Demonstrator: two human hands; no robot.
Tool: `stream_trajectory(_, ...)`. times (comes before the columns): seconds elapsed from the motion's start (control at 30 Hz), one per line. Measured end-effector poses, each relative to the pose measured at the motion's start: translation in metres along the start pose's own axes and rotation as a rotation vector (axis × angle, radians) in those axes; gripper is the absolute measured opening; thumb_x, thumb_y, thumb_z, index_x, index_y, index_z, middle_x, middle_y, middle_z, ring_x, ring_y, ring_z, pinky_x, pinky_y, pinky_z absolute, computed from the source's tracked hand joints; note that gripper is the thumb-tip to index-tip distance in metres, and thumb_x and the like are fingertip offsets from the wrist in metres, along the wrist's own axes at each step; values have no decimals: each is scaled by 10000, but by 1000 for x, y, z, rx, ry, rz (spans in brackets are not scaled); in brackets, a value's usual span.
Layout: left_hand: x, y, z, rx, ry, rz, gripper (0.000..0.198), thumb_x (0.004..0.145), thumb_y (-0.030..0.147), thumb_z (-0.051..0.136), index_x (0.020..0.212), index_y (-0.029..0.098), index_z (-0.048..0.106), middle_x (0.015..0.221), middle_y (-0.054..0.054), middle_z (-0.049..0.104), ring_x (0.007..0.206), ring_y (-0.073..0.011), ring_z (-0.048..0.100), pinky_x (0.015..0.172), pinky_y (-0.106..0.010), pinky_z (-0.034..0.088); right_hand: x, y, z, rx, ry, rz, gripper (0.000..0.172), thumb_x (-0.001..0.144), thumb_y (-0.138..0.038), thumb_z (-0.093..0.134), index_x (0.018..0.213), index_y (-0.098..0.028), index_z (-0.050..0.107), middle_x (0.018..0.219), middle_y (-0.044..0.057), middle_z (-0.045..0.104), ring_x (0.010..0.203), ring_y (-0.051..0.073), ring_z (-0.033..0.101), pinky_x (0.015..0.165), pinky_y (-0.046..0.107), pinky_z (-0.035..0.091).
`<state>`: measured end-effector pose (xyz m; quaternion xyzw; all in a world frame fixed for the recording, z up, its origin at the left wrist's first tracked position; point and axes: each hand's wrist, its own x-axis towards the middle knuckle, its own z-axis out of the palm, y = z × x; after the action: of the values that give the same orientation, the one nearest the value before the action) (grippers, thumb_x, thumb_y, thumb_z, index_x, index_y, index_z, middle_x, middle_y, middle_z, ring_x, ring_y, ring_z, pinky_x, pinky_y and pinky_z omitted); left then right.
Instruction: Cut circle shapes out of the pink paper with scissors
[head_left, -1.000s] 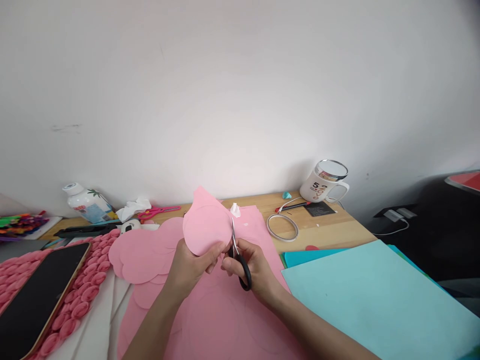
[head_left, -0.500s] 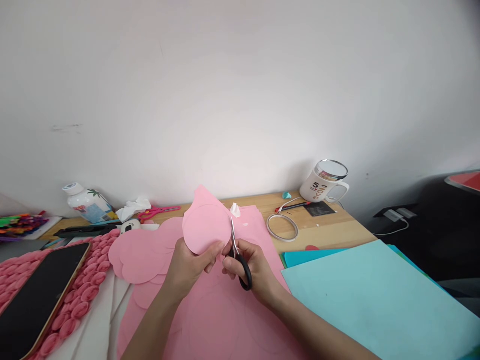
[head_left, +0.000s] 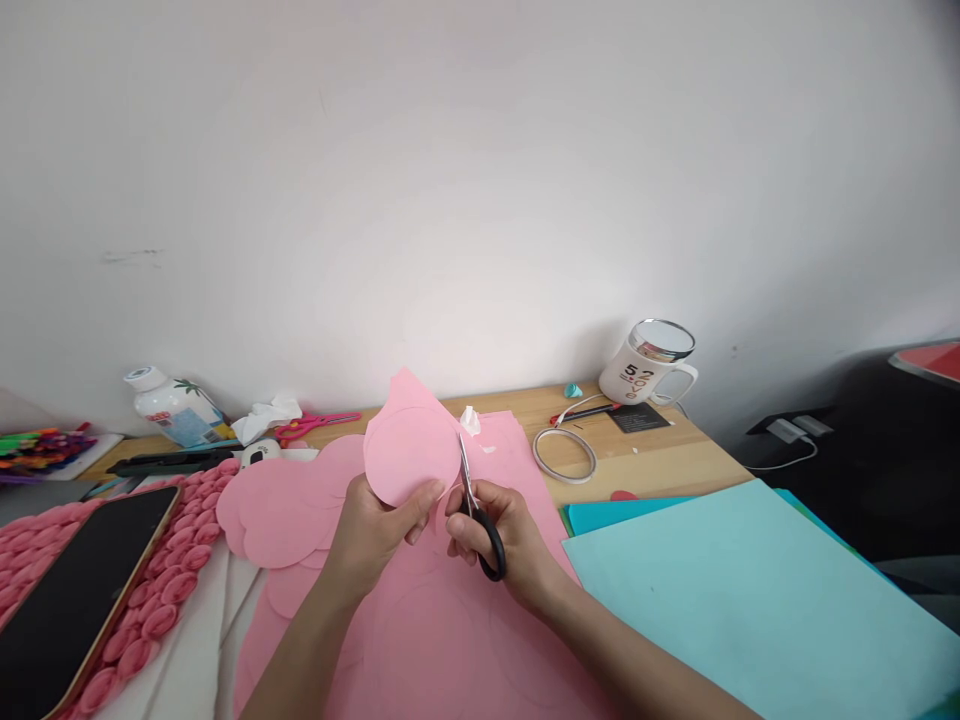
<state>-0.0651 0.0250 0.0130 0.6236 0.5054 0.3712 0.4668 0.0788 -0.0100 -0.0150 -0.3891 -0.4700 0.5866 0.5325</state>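
Observation:
My left hand pinches a piece of pink paper by its lower edge, thumb in front. A circle is drawn on the paper; its lower edge is rounded and a pointed corner rises at the top. In my right hand is a pair of scissors with black handles, blades pointing up along the paper's right edge. Beneath both hands lie pink sheets with faint circles drawn on them. Several cut pink paper circles overlap in a pile to the left of my left hand.
Light blue sheets lie at right. Behind stand a white mug, a ring of tape and a dark card. At left are a phone on a pink woven mat, pink scissors and a white bottle.
The pink paper and both hands have shifted very slightly left. A thin curled strip of pink paper shows more clearly between the hands, beside the scissors.

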Motion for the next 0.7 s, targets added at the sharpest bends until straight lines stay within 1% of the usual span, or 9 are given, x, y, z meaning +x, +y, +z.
stream_trajectory(0.17,1,-2,0,-42,-3,16,418,727,339,595,400,186,383,395,43,384,422,-90,380,458,-243,327,0,3,-1,-7,-7,-15,259,699,-370,642,597,-173,509,418,-69,445,401,82,424,423,212,347)
stream_trajectory(0.3,1,0,2,-102,-6,41,430,792,356,526,419,183,399,382,41,387,407,-86,367,458,-243,326,1,5,0,8,-25,-28,303,692,-422,646,589,-178,498,408,-71,437,392,84,415,430,222,359)
stream_trajectory(0.43,0,1,5,-213,-100,58,404,843,390,444,506,172,496,418,29,461,381,-95,414,451,-250,358,1,6,2,10,-37,-22,330,684,-452,650,580,-179,496,405,-67,444,386,84,410,437,230,374)
stream_trajectory(0.5,0,0,6,-174,-85,61,396,825,380,482,485,178,481,399,36,453,384,-97,422,467,-250,372,1,6,3,14,-40,-10,326,676,-450,660,582,-179,506,409,-66,449,385,83,408,436,230,373)
stream_trajectory(0.6,0,-1,5,-67,-2,38,433,779,346,554,407,188,398,355,47,396,403,-97,414,509,-252,388,1,6,2,31,-33,32,298,640,-419,702,624,-171,538,435,-63,460,394,81,410,430,222,350)
stream_trajectory(0.7,-1,2,5,-34,-10,-1,431,754,327,566,388,193,381,345,46,380,406,-105,420,513,-261,396,2,7,0,68,-18,31,306,599,-374,745,724,-168,556,503,-58,480,446,81,415,456,215,334)
